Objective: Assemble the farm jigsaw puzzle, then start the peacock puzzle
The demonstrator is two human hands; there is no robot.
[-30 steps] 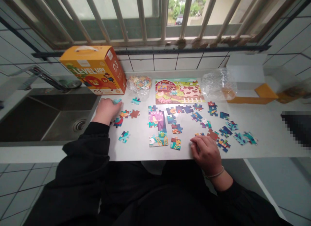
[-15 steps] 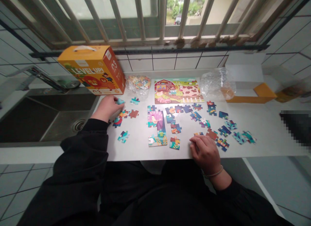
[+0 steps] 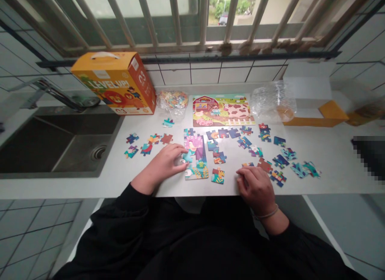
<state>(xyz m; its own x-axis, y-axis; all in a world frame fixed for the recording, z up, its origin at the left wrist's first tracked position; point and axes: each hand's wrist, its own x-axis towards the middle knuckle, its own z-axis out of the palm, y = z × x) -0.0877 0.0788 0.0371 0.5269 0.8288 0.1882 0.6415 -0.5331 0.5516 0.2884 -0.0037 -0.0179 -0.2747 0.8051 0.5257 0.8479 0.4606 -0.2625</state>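
Observation:
My left hand (image 3: 167, 163) pinches a light blue puzzle piece (image 3: 187, 156) at the left edge of a partly joined puzzle (image 3: 199, 153), which shows a purple building, a frog and yellow plants. Whether the piece is locked in cannot be told. Resting on the counter's front edge, my right hand (image 3: 255, 185) has its fingers curled in, with nothing seen in them. Beside its knuckles lie a brown puzzle piece (image 3: 264, 165) and a dark multicoloured one (image 3: 278, 177). A loose piece with yellow leaves (image 3: 217, 175) lies between the hands.
Behind the puzzle lies a farm picture (image 3: 224, 110). An orange box (image 3: 116, 85), a bag of pieces (image 3: 173, 101), clear plastic wrap (image 3: 272, 101) and an opened box (image 3: 315, 121) line the back. Loose pieces (image 3: 281, 161) spread rightward; others (image 3: 146, 148) lie near the sink (image 3: 102, 151).
My left hand has carried the light blue piece from the counter's back left to the joined puzzle's left edge. Pieces near the sink are uncovered. My right hand stays put.

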